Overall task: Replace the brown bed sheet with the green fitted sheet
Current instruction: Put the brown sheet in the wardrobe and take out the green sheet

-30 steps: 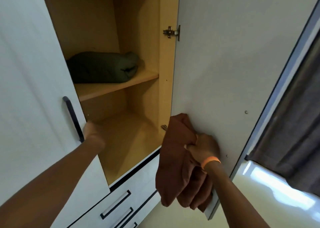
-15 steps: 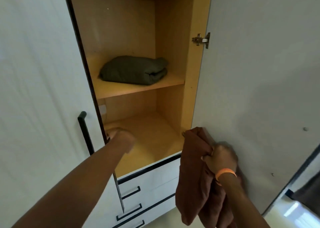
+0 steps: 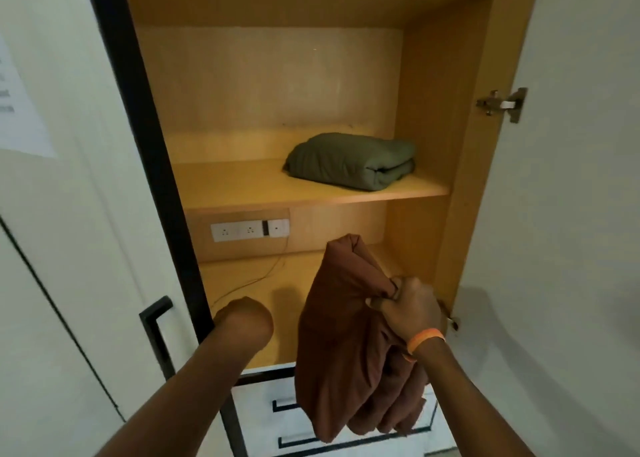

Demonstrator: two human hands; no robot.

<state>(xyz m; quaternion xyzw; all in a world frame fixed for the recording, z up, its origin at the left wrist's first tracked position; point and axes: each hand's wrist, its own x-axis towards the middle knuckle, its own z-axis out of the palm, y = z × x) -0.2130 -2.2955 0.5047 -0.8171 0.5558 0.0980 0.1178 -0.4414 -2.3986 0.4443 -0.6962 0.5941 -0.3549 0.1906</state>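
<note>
A bunched brown bed sheet (image 3: 343,345) is gripped in the right hand (image 3: 412,311) at the lower centre of the frame, the fingers curled tightly round a gathered fold while the rest of the cloth hangs down in front of the white drawers (image 3: 277,418). An orange wristband (image 3: 425,339) is worn on that wrist. The left hand (image 3: 244,318) is seen at the lower left of centre, at the edge of the left wardrobe door (image 3: 69,248) beside its black handle (image 3: 156,332); its fingers are hidden, so whether it grips the edge cannot be told. The folded green fitted sheet (image 3: 353,160) lies on the middle shelf (image 3: 242,189) of the open wardrobe, toward its right side. A white socket panel (image 3: 249,229) is set in the back wall below that shelf. A metal hinge (image 3: 502,103) is visible at the upper right.
</note>
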